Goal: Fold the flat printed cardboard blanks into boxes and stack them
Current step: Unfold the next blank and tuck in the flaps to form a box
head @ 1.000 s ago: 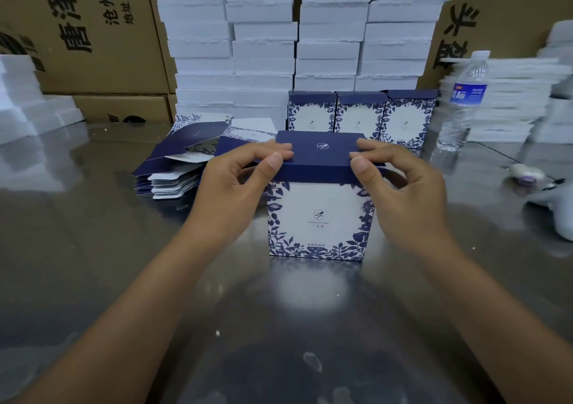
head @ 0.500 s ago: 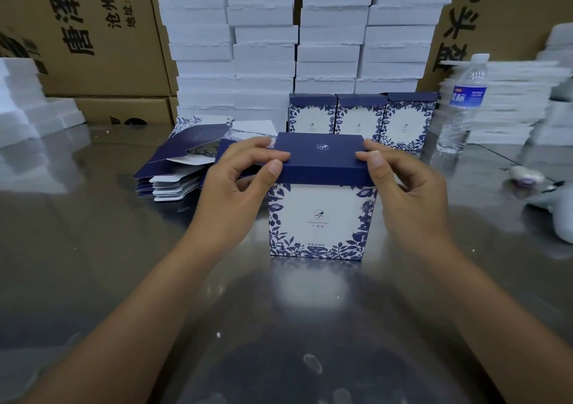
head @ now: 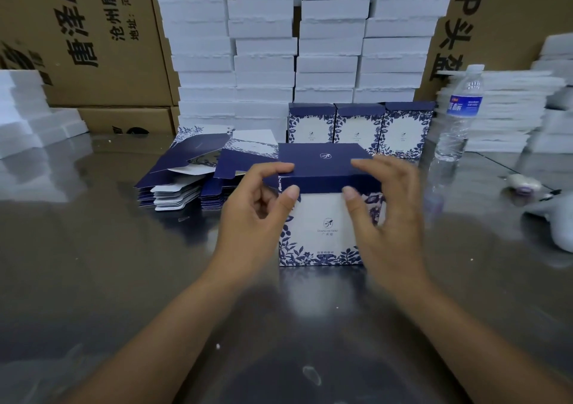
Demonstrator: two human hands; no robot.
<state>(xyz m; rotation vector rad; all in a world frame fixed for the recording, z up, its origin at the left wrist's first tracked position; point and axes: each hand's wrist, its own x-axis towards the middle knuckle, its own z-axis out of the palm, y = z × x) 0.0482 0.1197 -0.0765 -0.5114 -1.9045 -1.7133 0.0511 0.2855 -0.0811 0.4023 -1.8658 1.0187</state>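
Box [head: 322,227]: upright at frame centre on the desk [head: 93,264], navy lid folded down.
Change: both thumbs have dropped from the lid's top edge to the bottom of its navy front band.
Left hand [head: 257,217]: pinches the lid's left corner.
Right hand [head: 390,217]: motion-blurred, thumb on the front; grip cannot be told.
Hidden: box's right side, behind the right hand; flat blanks [head: 179,183] partly behind the left.

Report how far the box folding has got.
Done: three folded boxes stand in a row at the back. In hand: a fourth box stands upright, lid down, left hand and right hand pinching its front corners. Left: the pile of flat blanks to its left.
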